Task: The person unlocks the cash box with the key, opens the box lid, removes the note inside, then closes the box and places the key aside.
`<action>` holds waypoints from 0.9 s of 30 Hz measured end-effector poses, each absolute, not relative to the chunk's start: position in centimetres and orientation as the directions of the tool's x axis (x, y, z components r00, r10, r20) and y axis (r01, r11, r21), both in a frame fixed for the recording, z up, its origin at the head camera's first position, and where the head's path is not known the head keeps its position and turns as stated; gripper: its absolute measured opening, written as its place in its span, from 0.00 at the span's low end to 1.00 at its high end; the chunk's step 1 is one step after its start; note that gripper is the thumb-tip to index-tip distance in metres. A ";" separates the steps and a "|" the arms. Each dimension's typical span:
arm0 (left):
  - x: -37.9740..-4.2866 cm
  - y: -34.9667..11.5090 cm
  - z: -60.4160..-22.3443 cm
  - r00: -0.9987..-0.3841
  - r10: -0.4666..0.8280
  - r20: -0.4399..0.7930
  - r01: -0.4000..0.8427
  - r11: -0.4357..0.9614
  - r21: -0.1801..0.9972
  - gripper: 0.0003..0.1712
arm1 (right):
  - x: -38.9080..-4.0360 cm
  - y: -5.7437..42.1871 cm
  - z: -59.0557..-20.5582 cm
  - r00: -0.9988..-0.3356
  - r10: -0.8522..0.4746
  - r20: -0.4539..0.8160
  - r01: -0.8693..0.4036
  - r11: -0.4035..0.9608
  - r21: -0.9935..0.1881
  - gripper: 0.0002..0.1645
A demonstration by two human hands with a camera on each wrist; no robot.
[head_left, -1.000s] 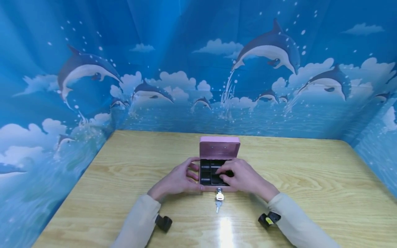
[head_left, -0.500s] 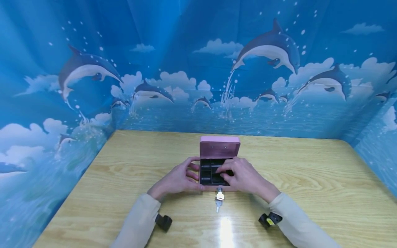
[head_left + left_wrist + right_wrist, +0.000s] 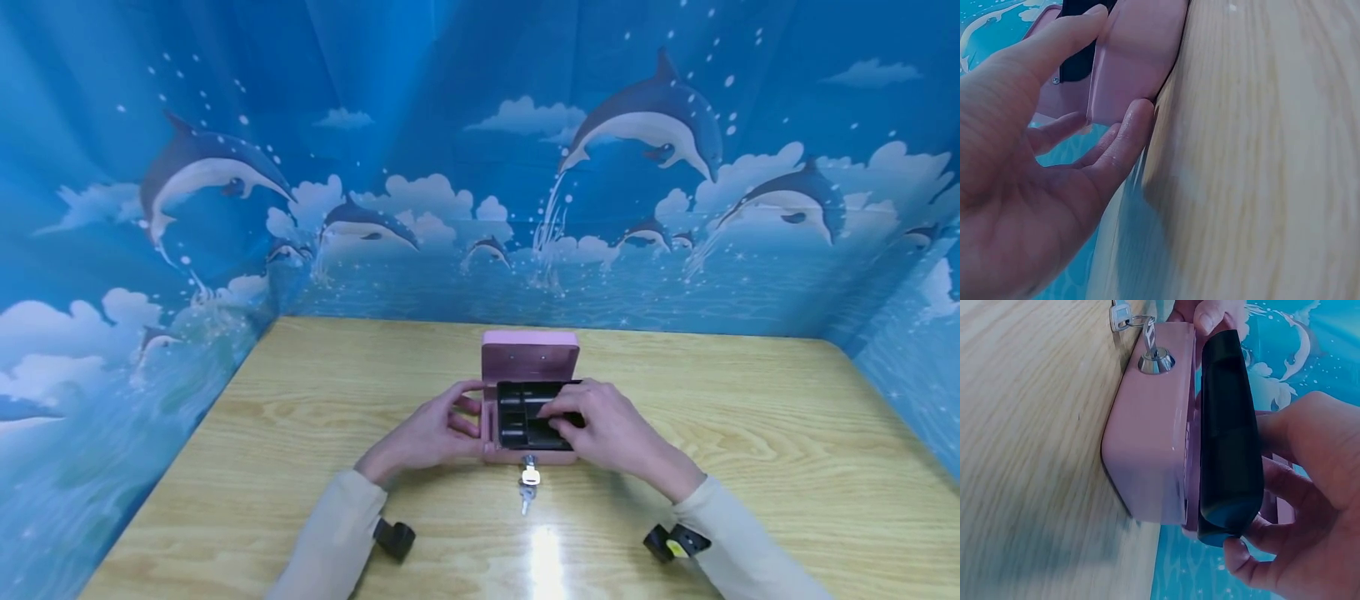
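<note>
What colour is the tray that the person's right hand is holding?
The tray is black; the right wrist view shows it best.

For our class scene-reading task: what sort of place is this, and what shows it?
Probably an indoor staged recording area, though the pictures can't confirm it: a wood-grain table, a dolphin-print backdrop behind and at both sides, and black wrist cameras on the person.

The right hand point(image 3: 611, 425) has lifted the black tray point(image 3: 1230, 434) rightward.
</note>
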State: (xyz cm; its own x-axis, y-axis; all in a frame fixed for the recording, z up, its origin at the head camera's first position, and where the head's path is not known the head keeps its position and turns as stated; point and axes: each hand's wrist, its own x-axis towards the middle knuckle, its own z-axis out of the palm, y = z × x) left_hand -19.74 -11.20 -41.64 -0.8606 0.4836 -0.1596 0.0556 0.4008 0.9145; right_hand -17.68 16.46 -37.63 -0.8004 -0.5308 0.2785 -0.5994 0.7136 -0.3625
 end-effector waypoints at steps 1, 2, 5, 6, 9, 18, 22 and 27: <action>-19.8 -11.2 -41.6 -0.861 0.483 -0.160 0.058 0.406 0.912 0.54 | -17.6 16.6 -37.6 -0.803 -0.526 0.280 -0.596 0.716 -0.363 0.12; -19.8 -11.1 -41.6 -0.861 0.482 -0.162 0.059 0.410 0.910 0.53 | -17.5 16.9 -37.6 -0.803 -0.524 0.284 -0.595 0.717 -0.363 0.12; -19.9 -11.1 -41.6 -0.860 0.485 -0.158 0.062 0.407 0.911 0.53 | -17.2 17.6 -37.6 -0.805 -0.512 0.300 -0.593 0.722 -0.357 0.13; -19.9 -11.1 -41.6 -0.859 0.487 -0.157 0.064 0.407 0.911 0.53 | -17.1 17.9 -37.6 -0.806 -0.508 0.305 -0.591 0.722 -0.360 0.13; -20.0 -11.1 -41.6 -0.858 0.488 -0.161 0.057 0.402 0.914 0.53 | -16.9 18.6 -37.6 -0.817 -0.486 0.312 -0.575 0.728 -0.373 0.14; -20.4 -11.1 -41.5 -0.853 0.483 -0.201 0.019 0.412 0.911 0.55 | -16.5 20.9 -37.4 -0.845 -0.430 0.317 -0.530 0.751 -0.394 0.16; -20.5 -11.1 -41.4 -0.852 0.476 -0.217 -0.004 0.409 0.912 0.56 | -16.4 21.8 -37.5 -0.840 -0.421 0.342 -0.533 0.758 -0.376 0.17; -20.6 -11.1 -41.3 -0.850 0.473 -0.230 -0.011 0.422 0.907 0.55 | -16.2 22.9 -37.7 -0.829 -0.418 0.372 -0.543 0.762 -0.353 0.17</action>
State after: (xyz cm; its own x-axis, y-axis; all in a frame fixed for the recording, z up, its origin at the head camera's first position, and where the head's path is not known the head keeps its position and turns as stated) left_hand -20.56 -11.06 -41.28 -0.8502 0.4734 -0.2303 -0.0110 0.4215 0.9068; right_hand -16.20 22.89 -37.69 -0.8286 -0.4181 0.3724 -0.5431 0.7617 -0.3532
